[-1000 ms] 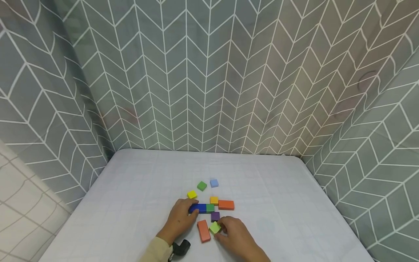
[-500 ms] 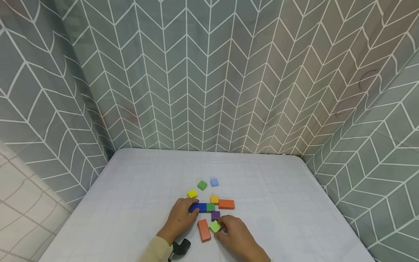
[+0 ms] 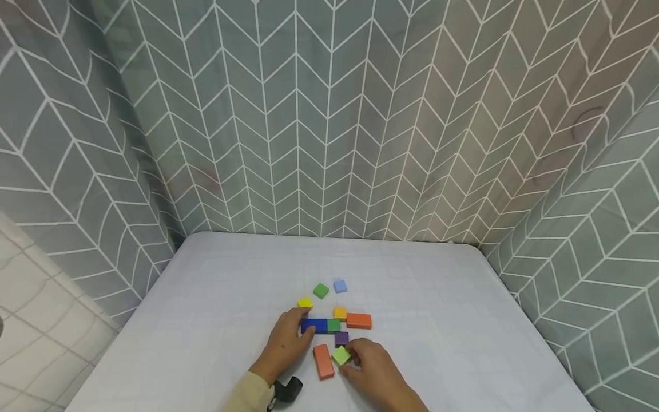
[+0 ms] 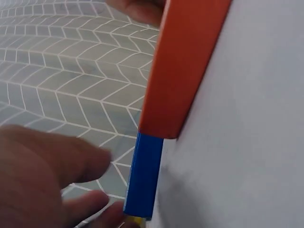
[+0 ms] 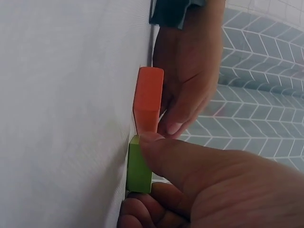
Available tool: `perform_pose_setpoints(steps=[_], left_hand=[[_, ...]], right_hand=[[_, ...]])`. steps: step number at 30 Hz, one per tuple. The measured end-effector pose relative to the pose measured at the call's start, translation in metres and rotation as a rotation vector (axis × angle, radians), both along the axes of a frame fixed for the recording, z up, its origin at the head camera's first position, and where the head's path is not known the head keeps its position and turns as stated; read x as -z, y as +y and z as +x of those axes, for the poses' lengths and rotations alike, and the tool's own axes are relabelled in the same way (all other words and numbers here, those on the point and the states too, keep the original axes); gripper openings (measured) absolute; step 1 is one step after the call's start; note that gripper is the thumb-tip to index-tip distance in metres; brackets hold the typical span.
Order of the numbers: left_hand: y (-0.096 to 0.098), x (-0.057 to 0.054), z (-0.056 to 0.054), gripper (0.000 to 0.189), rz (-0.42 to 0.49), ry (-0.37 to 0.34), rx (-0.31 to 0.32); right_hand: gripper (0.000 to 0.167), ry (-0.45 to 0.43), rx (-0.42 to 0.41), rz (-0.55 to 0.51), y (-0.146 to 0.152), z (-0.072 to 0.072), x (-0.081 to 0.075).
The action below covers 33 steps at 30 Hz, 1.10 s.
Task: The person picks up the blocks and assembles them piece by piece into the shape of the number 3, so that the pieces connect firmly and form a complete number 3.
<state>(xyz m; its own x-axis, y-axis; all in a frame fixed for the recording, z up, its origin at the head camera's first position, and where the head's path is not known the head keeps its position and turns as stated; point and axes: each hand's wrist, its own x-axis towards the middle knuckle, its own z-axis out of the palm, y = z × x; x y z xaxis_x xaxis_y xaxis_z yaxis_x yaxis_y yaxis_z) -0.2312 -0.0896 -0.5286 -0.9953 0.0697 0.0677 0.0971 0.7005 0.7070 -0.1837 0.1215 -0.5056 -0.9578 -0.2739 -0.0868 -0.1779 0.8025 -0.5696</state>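
My left hand [image 3: 284, 339] spans the left end of the blue block [image 3: 315, 326]. In the left wrist view its fingertips are at the far end of the blue block [image 4: 144, 175], while the thumb stands apart above it. A green block [image 3: 333, 326] lies against the blue one's right end. My right hand [image 3: 372, 367] pinches a lime green block [image 3: 340, 356] between thumb and fingers. The right wrist view shows this lime green block [image 5: 138, 168] on the tabletop with the thumb on its upper corner. A purple block [image 3: 342, 339] sits just beyond it, and an orange-red block [image 3: 323, 361] lies to its left.
Beyond the blue block lie a yellow block [image 3: 305, 302], a green cube [image 3: 321, 290] and a light blue block [image 3: 340, 286]. An amber block [image 3: 340, 313] adjoins an orange block [image 3: 358, 321]. A patterned curtain [image 3: 329, 126] hangs behind the white table [image 3: 437, 297].
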Motion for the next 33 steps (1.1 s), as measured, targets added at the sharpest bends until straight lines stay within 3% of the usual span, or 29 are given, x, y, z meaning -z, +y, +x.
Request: perform_pose_setpoints(steps=[3,7,9,14,18,25,33], left_hand=[[-0.002,-0.005,0.005,0.038,0.027,0.046,-0.055],[0.005,-0.008,0.012,0.027,0.006,0.110,-0.058],[0.004,-0.009,0.016,0.021,-0.023,0.116,-0.013],[-0.004,-0.014,0.028,0.014,-0.093,0.150,0.234],[-0.005,-0.017,0.038,0.014,-0.123,0.186,0.361],[-0.006,-0.013,0.042,0.028,-0.208,0.113,0.506],[-0.010,-0.012,0.042,0.032,-0.303,0.117,0.535]], right_hand=[[0.039,-0.012,0.008,-0.010,-0.003,-0.002,0.001],[0.037,-0.025,0.022,-0.019,0.005,0.000,0.003],[0.036,-0.010,0.007,-0.041,0.006,0.000,0.003],[0.037,-0.002,-0.007,-0.077,0.006,-0.001,0.004],[0.038,-0.023,-0.003,-0.086,0.006,-0.001,0.005],[0.037,-0.048,-0.007,-0.109,0.005,-0.001,0.006],[0.038,-0.023,-0.021,-0.123,0.008,-0.001,0.008]])
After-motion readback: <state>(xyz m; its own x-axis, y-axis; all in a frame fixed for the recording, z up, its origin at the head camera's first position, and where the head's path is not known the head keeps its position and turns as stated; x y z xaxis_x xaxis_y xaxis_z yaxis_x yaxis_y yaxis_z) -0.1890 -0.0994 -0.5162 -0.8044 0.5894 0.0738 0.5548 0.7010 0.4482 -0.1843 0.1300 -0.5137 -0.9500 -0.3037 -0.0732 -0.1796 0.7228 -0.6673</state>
